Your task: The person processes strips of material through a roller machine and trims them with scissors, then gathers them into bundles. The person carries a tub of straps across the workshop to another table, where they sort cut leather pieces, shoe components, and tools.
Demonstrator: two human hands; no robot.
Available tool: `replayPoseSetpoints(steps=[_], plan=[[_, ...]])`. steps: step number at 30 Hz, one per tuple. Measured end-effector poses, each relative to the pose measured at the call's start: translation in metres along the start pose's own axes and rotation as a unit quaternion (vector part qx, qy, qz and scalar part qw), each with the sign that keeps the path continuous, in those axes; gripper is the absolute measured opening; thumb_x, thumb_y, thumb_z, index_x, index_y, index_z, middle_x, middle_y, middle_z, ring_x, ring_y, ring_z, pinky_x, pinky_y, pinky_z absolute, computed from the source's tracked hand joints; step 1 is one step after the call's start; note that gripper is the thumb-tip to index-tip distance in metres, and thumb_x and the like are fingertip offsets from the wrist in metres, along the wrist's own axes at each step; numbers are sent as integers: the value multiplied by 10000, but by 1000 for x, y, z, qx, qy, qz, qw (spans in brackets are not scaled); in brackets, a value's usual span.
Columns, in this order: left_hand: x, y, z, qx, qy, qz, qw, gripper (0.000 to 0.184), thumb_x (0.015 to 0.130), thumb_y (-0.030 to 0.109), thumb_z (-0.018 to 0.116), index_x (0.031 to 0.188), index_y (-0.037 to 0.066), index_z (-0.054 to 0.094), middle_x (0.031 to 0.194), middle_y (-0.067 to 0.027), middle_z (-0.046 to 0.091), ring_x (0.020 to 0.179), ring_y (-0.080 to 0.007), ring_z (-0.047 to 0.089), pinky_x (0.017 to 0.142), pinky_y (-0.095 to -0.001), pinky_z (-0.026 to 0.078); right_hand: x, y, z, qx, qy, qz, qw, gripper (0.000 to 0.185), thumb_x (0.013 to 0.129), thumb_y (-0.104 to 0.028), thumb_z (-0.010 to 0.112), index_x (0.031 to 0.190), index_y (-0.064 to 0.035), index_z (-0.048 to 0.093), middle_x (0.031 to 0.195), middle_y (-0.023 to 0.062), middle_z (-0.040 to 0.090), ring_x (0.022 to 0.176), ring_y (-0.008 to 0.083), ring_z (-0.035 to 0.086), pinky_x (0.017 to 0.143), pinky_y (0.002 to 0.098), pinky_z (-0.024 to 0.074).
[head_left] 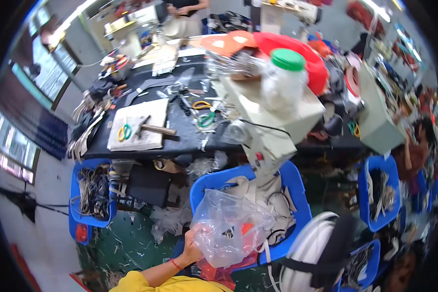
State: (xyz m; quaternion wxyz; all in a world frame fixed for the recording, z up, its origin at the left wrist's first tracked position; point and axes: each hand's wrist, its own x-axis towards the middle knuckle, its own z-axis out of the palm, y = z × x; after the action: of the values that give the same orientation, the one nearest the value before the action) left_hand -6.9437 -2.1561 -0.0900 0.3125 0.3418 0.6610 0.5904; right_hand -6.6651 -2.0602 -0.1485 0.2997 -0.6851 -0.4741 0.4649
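My left hand (192,249), with a red band at the wrist, is closed on the edge of a clear plastic bag (231,221). The bag hangs open and crumpled over the front of a blue bin (304,214). Orange-red patches and a small dark spot show through its film. Below it lies a red plastic bag (214,275). Pale strips and off-white pieces (277,202) fill the bin behind. My right hand does not show.
A sewing machine (277,126) carries a green-lidded jar (284,80). On the black table are a hammer (155,129), scissors (125,131) and a pale board (151,112). Large white and black rolls (309,248) stand at right. A blue bin of cords (113,214) is left; people work nearby.
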Motion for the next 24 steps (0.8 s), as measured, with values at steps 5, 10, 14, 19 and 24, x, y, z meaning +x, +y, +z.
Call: replayPoseSetpoints(steps=[5, 10, 14, 19, 24], plan=[[0, -23, -68, -194, 120, -98, 969, 119, 801, 46, 484, 836, -3, 587, 802, -42, 596, 762, -112, 550, 680, -242, 437, 22, -173, 28, 69, -11, -203, 977, 396, 874, -226, 487, 1188, 14, 480, 1118, 121, 557, 1017, 221, 535, 899, 344, 420], [37, -48, -128, -126, 156, -104, 974, 128, 796, 38, 507, 838, -27, 609, 795, -62, 607, 777, -139, 556, 704, -264, 439, -5, -347, 123, 182, -93, -371, 906, 394, 884, -236, 469, 1188, 15, 480, 1124, 117, 556, 1025, 215, 534, 906, 346, 419], [72, -54, -182, -69, 117, -86, 987, 133, 791, 44, 513, 842, -43, 600, 792, -81, 609, 764, -142, 570, 692, -258, 444, -32, -455, 228, 282, -176, -425, 842, 394, 891, -244, 454, 1188, 15, 480, 1129, 113, 555, 1032, 210, 533, 911, 347, 418], [104, -68, -233, -151, 154, -112, 970, 146, 822, 58, 501, 867, -37, 603, 814, -66, 607, 747, -121, 560, 674, -237, 445, -27, -544, 330, 423, -183, -357, 812, 396, 900, -254, 436, 1187, 15, 480, 1134, 109, 554, 1040, 204, 531, 918, 349, 416], [134, -76, -268, -225, 191, -143, 945, 137, 826, 83, 574, 907, -24, 603, 877, -39, 591, 804, -105, 535, 728, -235, 427, 37, -491, 423, 427, -189, -222, 856, 382, 904, -249, 436, 1186, 5, 483, 1132, 92, 558, 1026, 195, 540, 904, 353, 429]])
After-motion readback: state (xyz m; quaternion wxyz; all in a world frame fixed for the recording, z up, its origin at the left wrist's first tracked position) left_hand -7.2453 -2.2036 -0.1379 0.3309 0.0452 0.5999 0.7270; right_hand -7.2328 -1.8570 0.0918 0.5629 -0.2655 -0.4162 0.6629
